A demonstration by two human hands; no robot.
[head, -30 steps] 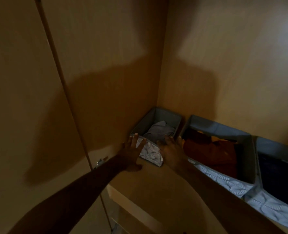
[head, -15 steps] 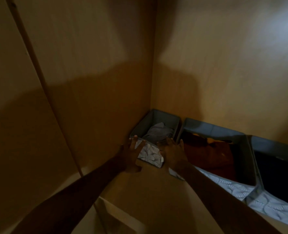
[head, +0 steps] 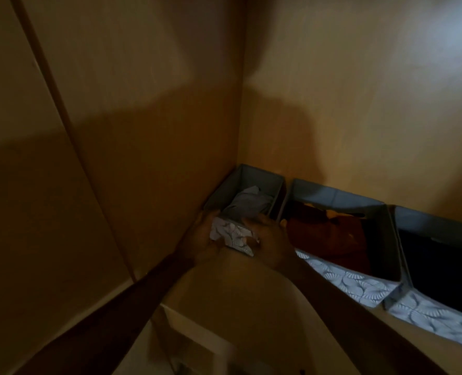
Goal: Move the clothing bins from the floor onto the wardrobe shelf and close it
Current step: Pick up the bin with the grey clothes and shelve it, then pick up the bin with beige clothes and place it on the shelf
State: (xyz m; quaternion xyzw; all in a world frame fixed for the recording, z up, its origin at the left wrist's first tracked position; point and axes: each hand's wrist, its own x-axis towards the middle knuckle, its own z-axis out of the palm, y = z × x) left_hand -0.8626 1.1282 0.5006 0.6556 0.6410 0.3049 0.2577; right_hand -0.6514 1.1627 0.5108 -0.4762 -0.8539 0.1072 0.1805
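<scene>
Small bin in back left corner of wardrobe shelf, against side wall; its patterned front panel sits between both hands. Left hand cups front left corner, fingers spread open against panel. Right hand presses front right corner, fingers curled loosely on fabric. Both arms stretched forward, converging on bin. Three bins along shelf's back edge: small bin with grey cloth, middle bin with rust-red clothes, right bin with dark clothes. Two hands visible.
</scene>
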